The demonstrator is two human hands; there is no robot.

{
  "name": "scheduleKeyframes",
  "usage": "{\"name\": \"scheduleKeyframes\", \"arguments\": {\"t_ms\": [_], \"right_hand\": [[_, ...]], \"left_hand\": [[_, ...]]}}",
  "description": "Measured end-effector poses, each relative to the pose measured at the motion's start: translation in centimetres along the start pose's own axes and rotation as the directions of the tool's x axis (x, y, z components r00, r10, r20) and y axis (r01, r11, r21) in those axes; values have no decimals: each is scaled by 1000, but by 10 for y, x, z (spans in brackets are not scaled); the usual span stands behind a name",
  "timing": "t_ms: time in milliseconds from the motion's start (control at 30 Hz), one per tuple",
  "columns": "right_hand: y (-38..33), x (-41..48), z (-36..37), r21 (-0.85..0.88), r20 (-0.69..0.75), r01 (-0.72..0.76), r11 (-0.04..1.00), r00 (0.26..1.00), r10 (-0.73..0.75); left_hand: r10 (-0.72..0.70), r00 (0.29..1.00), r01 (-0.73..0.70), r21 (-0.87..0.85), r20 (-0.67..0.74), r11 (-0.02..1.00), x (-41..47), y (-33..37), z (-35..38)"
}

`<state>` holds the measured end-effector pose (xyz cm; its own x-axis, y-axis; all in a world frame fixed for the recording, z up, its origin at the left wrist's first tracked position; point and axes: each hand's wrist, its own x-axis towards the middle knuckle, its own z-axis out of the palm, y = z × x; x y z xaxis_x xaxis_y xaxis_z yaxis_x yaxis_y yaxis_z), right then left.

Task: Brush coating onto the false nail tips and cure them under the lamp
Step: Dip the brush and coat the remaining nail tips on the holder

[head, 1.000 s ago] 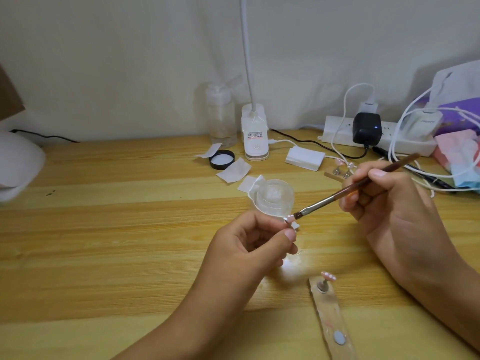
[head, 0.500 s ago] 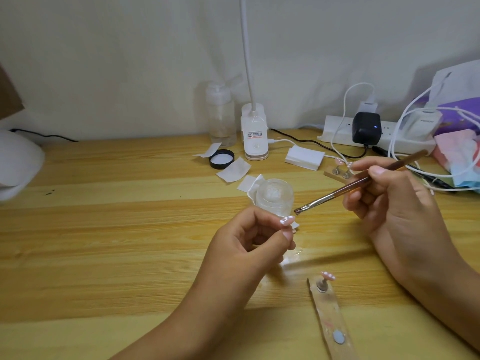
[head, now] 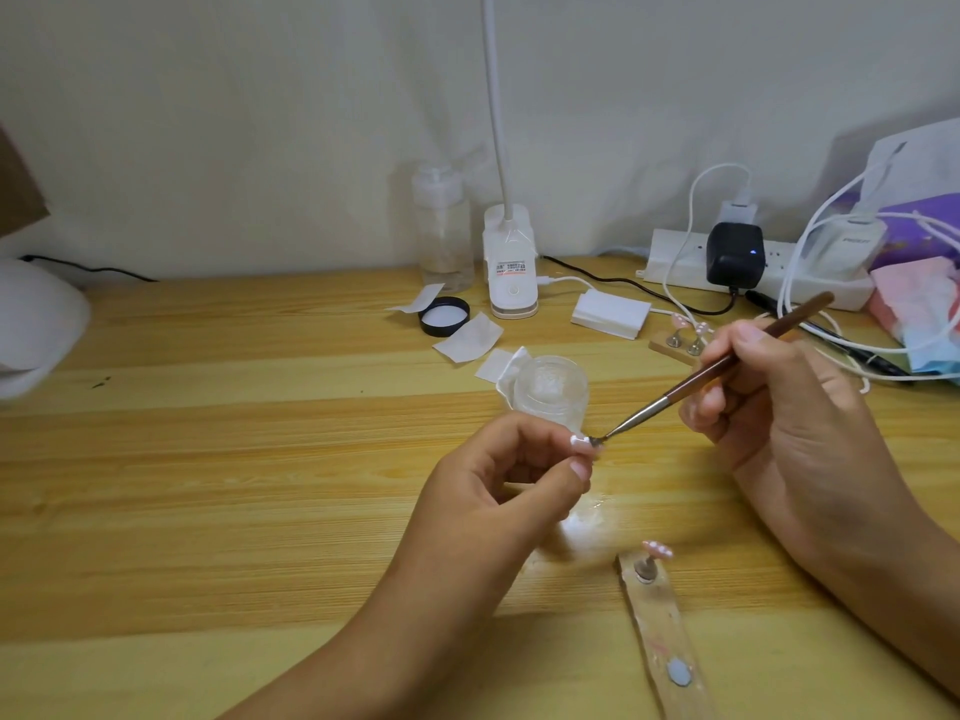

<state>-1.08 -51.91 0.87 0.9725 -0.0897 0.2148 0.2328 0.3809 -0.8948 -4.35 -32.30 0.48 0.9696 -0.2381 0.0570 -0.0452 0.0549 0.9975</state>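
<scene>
My left hand (head: 511, 478) pinches a small stand carrying a pink false nail tip (head: 581, 440) between thumb and fingers, above the table's middle. My right hand (head: 779, 407) grips a brown-handled brush (head: 711, 371) like a pen, and its bristle end touches that nail tip. Just behind stands an open clear jar (head: 551, 389) of coating. Another nail tip (head: 657, 549) sits on a peg of a wooden strip (head: 662, 631) in front. Two more tips (head: 688, 324) stand on a small holder at the back right. A white curing lamp (head: 31, 330) is at the left edge.
On the wooden table (head: 208, 459) lie a black jar lid (head: 443, 315), white paper wipes (head: 469, 337), a clear bottle (head: 444, 231), a white desk lamp base (head: 510, 262), a white pad stack (head: 610, 314), a power strip with chargers and cables (head: 737, 262), and pink tissue packs (head: 919, 314).
The brush lifted slightly off the nail tip half a second ago and has now come back down onto it. My left hand has barely shifted.
</scene>
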Motion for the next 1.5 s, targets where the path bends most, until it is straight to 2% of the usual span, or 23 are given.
{"name": "scheduleKeyframes", "arguments": {"t_ms": [200,467,667,967,1233,1500], "right_hand": [[1,0,-1,-33,22,-60,998,998,60],[-1,10,-4,204,53,-200,958,980,193],[-1,10,-3,218,88,-257,941,966,243],[0,0,5,22,11,-117,993,993,117],[0,-3,6,-24,64,-85,996,994,86],[4,-3,3,-80,105,-47,996,993,56]], "left_hand": [[9,1000,-9,14,9,1000,-1,0,0],[2,1000,-2,0,11,1000,0,0,0],[15,1000,-14,-30,11,999,0,0,0],[3,1000,-3,-27,-1,1000,1,-2,0],[6,1000,-6,-35,5,999,2,-2,1],[-9,1000,9,40,20,999,2,-5,-2]]}}
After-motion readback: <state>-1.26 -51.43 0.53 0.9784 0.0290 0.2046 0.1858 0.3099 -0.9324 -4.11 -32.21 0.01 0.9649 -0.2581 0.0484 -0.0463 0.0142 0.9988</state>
